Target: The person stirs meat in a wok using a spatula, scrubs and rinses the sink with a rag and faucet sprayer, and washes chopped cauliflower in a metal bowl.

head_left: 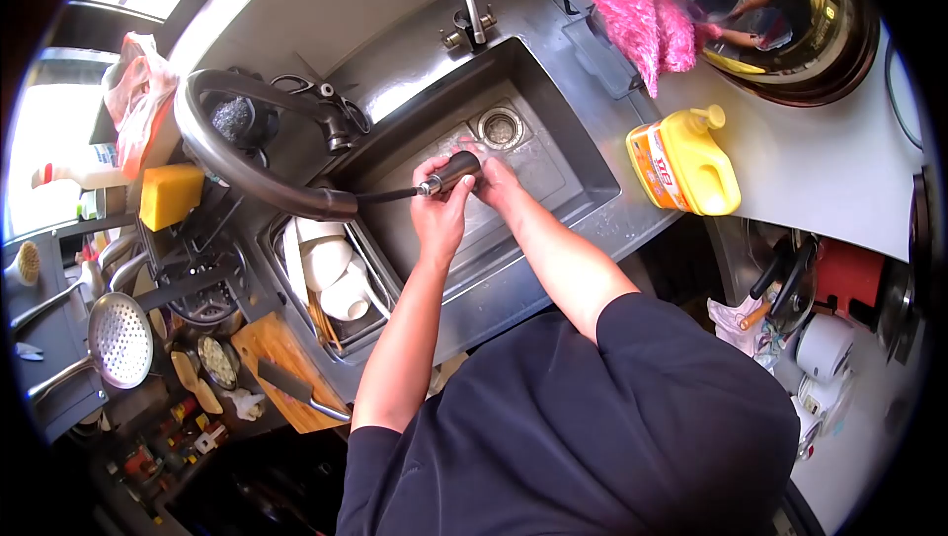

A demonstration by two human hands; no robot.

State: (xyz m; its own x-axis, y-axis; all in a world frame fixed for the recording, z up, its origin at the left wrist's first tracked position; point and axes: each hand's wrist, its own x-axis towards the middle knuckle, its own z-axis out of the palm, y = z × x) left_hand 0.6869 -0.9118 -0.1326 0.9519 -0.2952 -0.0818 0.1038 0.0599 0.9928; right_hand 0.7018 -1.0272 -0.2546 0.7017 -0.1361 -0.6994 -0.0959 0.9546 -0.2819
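Note:
Over the sink (583, 156), my left hand (440, 220) is closed around a dark pull-out faucet spray head (456, 171). A thin black hose (387, 196) runs from it to the thick curved faucet neck (259, 186). My right hand (497, 184) is at the outlet end of the spray head, with its fingers stretched out past the nozzle and partly hidden behind it. Whether the right hand touches the nozzle is unclear. Beyond the hands lies the round drain (501, 127) in the wet basin floor.
White bowls (331, 265) sit in a rack left of the basin. A knife (296, 388) lies on a wooden cutting board (265, 344). To the right stand a yellow jug (706, 166) and a pink fluffy cloth (642, 18). A second tap (466, 3) rises behind the basin.

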